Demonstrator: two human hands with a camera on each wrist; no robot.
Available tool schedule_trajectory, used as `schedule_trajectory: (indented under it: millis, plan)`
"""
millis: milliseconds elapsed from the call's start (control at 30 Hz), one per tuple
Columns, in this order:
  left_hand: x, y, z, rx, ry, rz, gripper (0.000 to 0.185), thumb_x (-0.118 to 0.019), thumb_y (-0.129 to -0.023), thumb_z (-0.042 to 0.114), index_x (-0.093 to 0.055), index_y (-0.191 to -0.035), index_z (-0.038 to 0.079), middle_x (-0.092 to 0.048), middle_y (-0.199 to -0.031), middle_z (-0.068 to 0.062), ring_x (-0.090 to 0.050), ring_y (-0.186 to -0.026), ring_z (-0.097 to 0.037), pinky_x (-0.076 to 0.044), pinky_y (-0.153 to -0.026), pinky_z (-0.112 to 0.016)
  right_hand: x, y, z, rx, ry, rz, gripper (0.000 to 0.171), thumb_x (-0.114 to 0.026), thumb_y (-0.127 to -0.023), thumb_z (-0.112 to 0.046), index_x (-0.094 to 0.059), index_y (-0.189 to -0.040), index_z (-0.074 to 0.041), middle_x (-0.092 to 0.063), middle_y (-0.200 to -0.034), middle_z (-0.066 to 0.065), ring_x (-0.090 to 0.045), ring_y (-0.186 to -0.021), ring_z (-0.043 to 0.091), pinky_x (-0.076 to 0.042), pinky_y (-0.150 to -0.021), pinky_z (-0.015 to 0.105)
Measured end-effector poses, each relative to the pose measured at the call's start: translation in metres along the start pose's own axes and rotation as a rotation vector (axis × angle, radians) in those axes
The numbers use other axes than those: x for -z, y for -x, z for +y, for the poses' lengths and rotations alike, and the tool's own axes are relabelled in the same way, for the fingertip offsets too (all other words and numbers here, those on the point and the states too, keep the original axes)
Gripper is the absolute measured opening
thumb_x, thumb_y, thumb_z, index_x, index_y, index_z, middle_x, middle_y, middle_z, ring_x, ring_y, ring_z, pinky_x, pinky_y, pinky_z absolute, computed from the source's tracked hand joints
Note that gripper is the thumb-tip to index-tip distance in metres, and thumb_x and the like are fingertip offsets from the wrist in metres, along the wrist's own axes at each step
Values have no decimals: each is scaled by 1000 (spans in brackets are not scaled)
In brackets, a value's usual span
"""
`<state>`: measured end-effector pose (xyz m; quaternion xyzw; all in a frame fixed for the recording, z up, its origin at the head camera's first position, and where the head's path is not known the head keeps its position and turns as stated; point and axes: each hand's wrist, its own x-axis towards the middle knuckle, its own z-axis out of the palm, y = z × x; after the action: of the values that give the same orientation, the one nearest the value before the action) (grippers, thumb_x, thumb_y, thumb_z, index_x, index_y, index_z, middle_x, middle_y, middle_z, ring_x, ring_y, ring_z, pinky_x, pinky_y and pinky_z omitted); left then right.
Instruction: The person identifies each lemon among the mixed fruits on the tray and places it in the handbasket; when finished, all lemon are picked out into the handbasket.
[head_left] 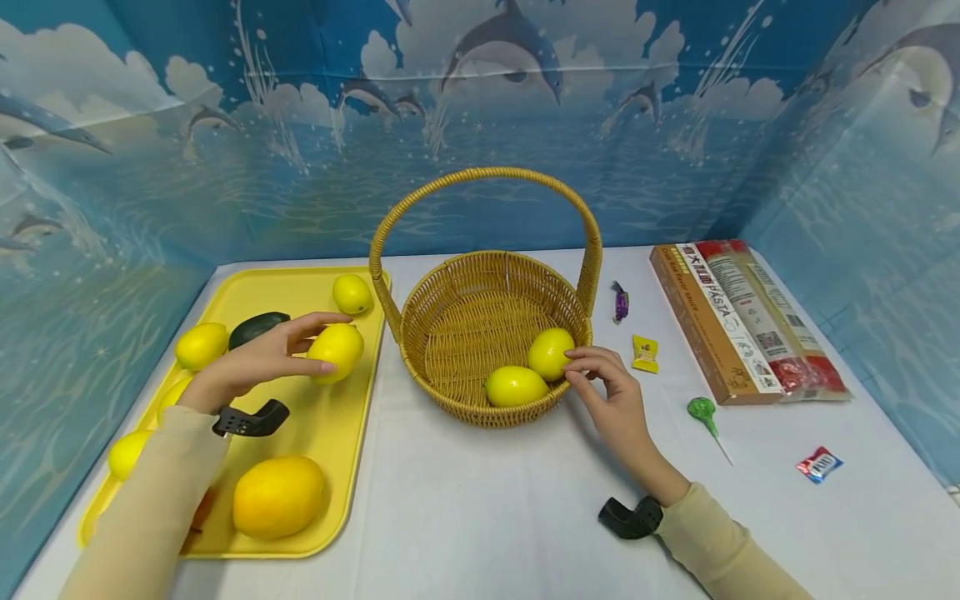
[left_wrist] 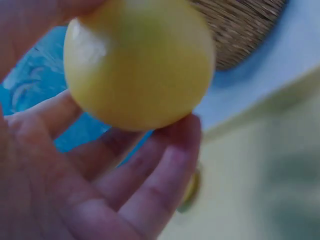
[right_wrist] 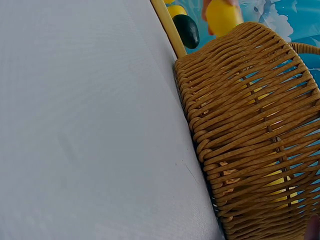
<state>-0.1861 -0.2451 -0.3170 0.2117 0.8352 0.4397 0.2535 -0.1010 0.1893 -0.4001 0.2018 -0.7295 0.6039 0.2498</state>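
My left hand point(head_left: 273, 350) grips a lemon point(head_left: 337, 353) above the yellow tray point(head_left: 300, 421). Thumb and fingertips press around the lemon point(left_wrist: 140, 65) in the left wrist view. At the right side of the wicker basket point(head_left: 467, 329), my right hand point(head_left: 611, 392) hangs over the rim with loosely bent fingers. Its fingertips are right at the edge of a lemon point(head_left: 551, 353) inside. Against that one lies a second lemon point(head_left: 516, 387). The right wrist view shows mostly the outer weave of the basket point(right_wrist: 245, 115).
On the tray are a dark green avocado-like fruit point(head_left: 257, 327), a large orange-yellow fruit point(head_left: 277, 497) and several lemons point(head_left: 352, 294). Right of the basket lie wrapped candies point(head_left: 645, 353), a green lollipop point(head_left: 702, 408) and a pasta box point(head_left: 716, 321). The basket handle point(head_left: 487, 173) arches upright.
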Motion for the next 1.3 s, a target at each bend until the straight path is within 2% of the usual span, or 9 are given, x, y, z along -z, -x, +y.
schedule_trajectory:
  millis: [133,267,400,533,667,767,1000,1167,1300]
  plan:
    - [-2,9,20,-74,5,-90,61,-66,-89,19,-37,-143,23,-29,-147,-3,-16,-136,-32,-21,-102,-60,1,0,0,7,2,-1,13,-59,-84,17,-65,-91,9,-58,-108,22,-48,-106,20,-41,-77,22]
    - [-16,9,41,-166,62,-245,62,-65,-89,11,-37,-143,20,-33,-144,-5,-34,-128,-29,-36,-96,-52,1,0,-1,-2,3,2,16,-58,-83,19,-66,-91,7,-58,-108,22,-48,-105,20,-41,-76,22]
    - [-35,0,66,-283,92,-389,64,-65,-88,9,-34,-145,14,-35,-142,-9,-44,-119,-29,-41,-94,-45,1,0,1,4,1,-2,16,-58,-83,19,-66,-91,8,-57,-108,23,-48,-106,20,-41,-76,22]
    - [-50,-15,95,-385,94,-442,68,-67,-87,12,-33,-146,12,-35,-143,-8,-44,-120,-26,-40,-95,-44,1,1,1,8,-1,-3,16,-58,-83,18,-66,-92,8,-57,-108,23,-48,-106,20,-41,-77,22]
    - [-62,-36,117,-432,126,-417,70,-69,-86,13,-32,-146,12,-36,-143,-6,-45,-119,-26,-42,-94,-44,2,1,1,2,-1,-2,16,-58,-83,18,-66,-92,8,-57,-108,23,-48,-106,20,-41,-77,22]
    - [-69,-56,128,-421,169,-346,70,-69,-86,12,-33,-146,14,-37,-140,-6,-46,-117,-26,-43,-93,-43,2,1,1,0,-5,-4,14,-58,-84,17,-65,-92,8,-57,-108,23,-48,-106,20,-41,-77,22]
    - [-93,-106,142,-296,226,-93,67,-69,-86,21,-35,-144,16,-43,-132,-2,-50,-113,-22,-46,-88,-41,1,0,1,3,-2,-7,14,-58,-84,18,-65,-91,8,-57,-109,22,-48,-106,20,-41,-78,21]
    - [-109,-140,144,-188,248,-2,72,-71,-85,30,-34,-145,18,-45,-130,-1,-51,-108,-17,-47,-86,-37,0,-1,-4,5,-8,-5,15,-57,-82,20,-64,-90,9,-57,-107,25,-48,-104,19,-41,-77,22]
    - [-119,-161,145,-121,259,54,74,-72,-84,31,-33,-145,18,-46,-127,-3,-52,-104,-18,-48,-83,-34,-1,-4,-17,7,-4,-6,11,-56,-82,21,-62,-88,13,-55,-104,30,-48,-103,20,-41,-76,21]
